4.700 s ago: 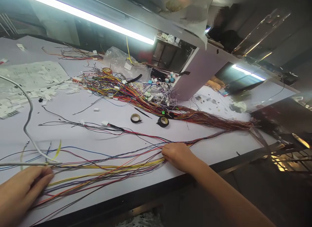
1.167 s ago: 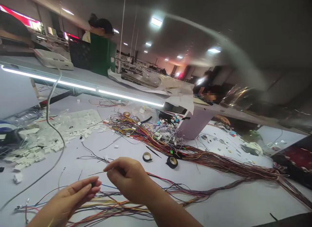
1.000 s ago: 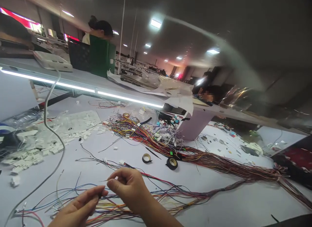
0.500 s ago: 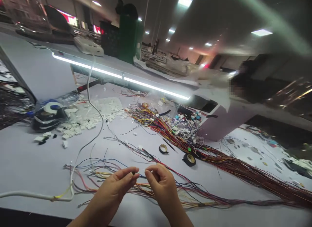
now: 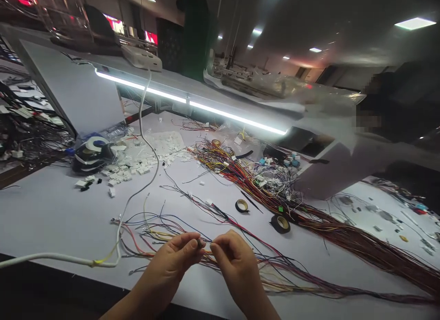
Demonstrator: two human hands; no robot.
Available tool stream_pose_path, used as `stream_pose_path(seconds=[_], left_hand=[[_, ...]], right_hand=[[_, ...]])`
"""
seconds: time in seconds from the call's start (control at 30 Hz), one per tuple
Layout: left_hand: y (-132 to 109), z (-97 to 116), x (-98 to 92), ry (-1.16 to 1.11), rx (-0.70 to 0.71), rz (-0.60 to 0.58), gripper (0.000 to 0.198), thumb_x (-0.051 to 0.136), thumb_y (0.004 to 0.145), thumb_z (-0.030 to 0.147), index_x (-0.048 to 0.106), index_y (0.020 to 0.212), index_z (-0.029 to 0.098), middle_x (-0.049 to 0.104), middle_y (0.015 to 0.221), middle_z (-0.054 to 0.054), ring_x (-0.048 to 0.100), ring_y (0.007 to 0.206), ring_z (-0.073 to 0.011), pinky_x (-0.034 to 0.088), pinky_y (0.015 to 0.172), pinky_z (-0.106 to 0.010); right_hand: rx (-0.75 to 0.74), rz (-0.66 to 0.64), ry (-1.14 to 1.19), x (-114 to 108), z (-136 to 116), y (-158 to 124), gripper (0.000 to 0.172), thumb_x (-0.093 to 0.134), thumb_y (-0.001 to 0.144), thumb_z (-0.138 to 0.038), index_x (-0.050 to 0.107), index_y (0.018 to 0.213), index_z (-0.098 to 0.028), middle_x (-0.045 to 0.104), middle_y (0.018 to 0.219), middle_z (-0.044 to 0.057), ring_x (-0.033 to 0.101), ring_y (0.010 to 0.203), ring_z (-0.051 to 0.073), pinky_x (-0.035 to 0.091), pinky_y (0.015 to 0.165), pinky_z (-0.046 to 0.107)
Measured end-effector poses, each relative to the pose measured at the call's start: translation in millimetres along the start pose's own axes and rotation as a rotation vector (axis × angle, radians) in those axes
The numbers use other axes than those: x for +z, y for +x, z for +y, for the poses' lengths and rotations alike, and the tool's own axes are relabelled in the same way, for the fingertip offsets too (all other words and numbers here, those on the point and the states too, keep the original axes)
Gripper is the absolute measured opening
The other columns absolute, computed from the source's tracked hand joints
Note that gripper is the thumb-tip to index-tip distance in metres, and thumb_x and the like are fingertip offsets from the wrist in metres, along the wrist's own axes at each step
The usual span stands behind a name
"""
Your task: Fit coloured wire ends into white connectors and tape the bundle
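Wires (image 5: 161, 233) of many colours lie fanned across the white table (image 5: 44, 214), and one thin strand is pinched between the two hands at about 6 o'clock, just above the table's near edge. The left hand (image 5: 175, 260) is closed narrowly, thumb against forefinger, on a small dark end piece; the right hand (image 5: 237, 265) is closed the same way on the strand just beside it, the fingertips almost touching.

Several risks can be judged from this. The strand held is crossed by its neighbours, so a pull could drag the loose fan out of order or knot it. The end piece is tiny and gripped only at the fingertips; it could be dropped into the tangle and lost. A white cable (image 5: 137, 191) runs in from 9 o'clock through the same fan and could be snagged. At 1 o'clock two tape rolls (image 5: 280, 223) and the thick harness bundle (image 5: 330, 228) lie well apart and are unlikely to be disturbed.
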State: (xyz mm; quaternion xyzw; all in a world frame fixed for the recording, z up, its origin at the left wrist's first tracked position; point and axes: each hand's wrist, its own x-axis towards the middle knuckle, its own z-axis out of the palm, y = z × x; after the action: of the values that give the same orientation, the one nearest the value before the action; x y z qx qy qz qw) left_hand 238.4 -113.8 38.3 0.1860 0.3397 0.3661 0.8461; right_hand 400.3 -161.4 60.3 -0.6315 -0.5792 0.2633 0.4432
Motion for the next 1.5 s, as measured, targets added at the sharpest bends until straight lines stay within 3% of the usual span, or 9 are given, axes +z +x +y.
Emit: stream_pose_path(seconds=[0.27, 0.57, 0.8, 1.03, 1.17, 1.3, 1.5], left_hand=[[-2, 2, 6.9, -0.028, -0.002, 0.051, 0.023, 0.083, 0.068, 0.019, 0.072, 0.089, 0.016, 0.072, 0.089, -0.006, 0.068, 0.082, -0.0156, 0.052, 0.084, -0.025], [-2, -2, 3.7, -0.018, 0.005, 0.0, 0.019, 0.08, 0.072, 0.019, 0.071, 0.089, 0.018, 0.072, 0.09, -0.005, 0.067, 0.085, -0.0157, 0.051, 0.085, -0.026], [2, -6, 1.7, 0.221, 0.146, 0.033, 0.019, 0.079, 0.074, 0.028, 0.073, 0.089, 0.018, 0.072, 0.092, -0.006, 0.064, 0.088, -0.02, 0.05, 0.085, -0.031], [0, -6, 0.4, 0.341, 0.177, 0.028, 0.019, 0.076, 0.076, 0.031, 0.073, 0.09, 0.019, 0.072, 0.093, -0.007, 0.063, 0.091, -0.0225, 0.05, 0.087, -0.034], [0, -5, 0.2, 0.339, 0.142, 0.0, 0.019, 0.075, 0.076, 0.031, 0.073, 0.091, 0.018, 0.072, 0.093, -0.008, 0.063, 0.091, -0.0228, 0.049, 0.087, -0.034], [0, -4, 0.2, 0.343, 0.169, 0.044, 0.019, 0.077, 0.075, 0.031, 0.073, 0.088, 0.018, 0.071, 0.09, -0.007, 0.063, 0.089, -0.0222, 0.05, 0.086, -0.034], [-1, -5, -0.8, 0.249, 0.09, -0.03, 0.015, 0.075, 0.077, 0.029, 0.072, 0.088, 0.019, 0.071, 0.085, -0.004, 0.063, 0.085, -0.0177, 0.049, 0.086, -0.029]], right_hand=[[0.067, -0.072, 0.018, 1, 1, -2, 0.016, 0.056, 0.088, -0.028, 0.061, 0.075, -0.019, 0.053, 0.07, -0.001, 0.049, 0.061, 0.012, 0.038, 0.057, 0.024], [0.134, -0.099, 0.002, 1, -4, 0, 0.018, 0.056, 0.087, -0.028, 0.06, 0.072, -0.018, 0.052, 0.068, -0.001, 0.048, 0.062, 0.012, 0.037, 0.058, 0.024], [0.146, -0.1, 0.014, 2, -3, 1, 0.018, 0.057, 0.087, -0.028, 0.061, 0.073, -0.018, 0.054, 0.068, -0.001, 0.05, 0.062, 0.012, 0.038, 0.058, 0.024], [0.16, -0.108, 0.046, 4, -4, 2, 0.019, 0.057, 0.087, -0.03, 0.062, 0.073, -0.018, 0.056, 0.069, 0.0, 0.05, 0.062, 0.012, 0.039, 0.057, 0.023], [0.158, -0.105, 0.019, 6, -4, 2, 0.019, 0.057, 0.086, -0.028, 0.062, 0.072, -0.018, 0.056, 0.068, 0.0, 0.051, 0.062, 0.012, 0.038, 0.058, 0.023], [0.195, -0.116, 0.07, 9, -3, 2, 0.018, 0.058, 0.085, -0.029, 0.061, 0.072, -0.018, 0.055, 0.069, -0.001, 0.05, 0.063, 0.012, 0.038, 0.058, 0.023], [0.262, -0.128, 0.112, 11, -3, 1, 0.019, 0.059, 0.086, -0.03, 0.061, 0.072, -0.017, 0.059, 0.07, 0.0, 0.052, 0.064, 0.013, 0.04, 0.059, 0.024]])
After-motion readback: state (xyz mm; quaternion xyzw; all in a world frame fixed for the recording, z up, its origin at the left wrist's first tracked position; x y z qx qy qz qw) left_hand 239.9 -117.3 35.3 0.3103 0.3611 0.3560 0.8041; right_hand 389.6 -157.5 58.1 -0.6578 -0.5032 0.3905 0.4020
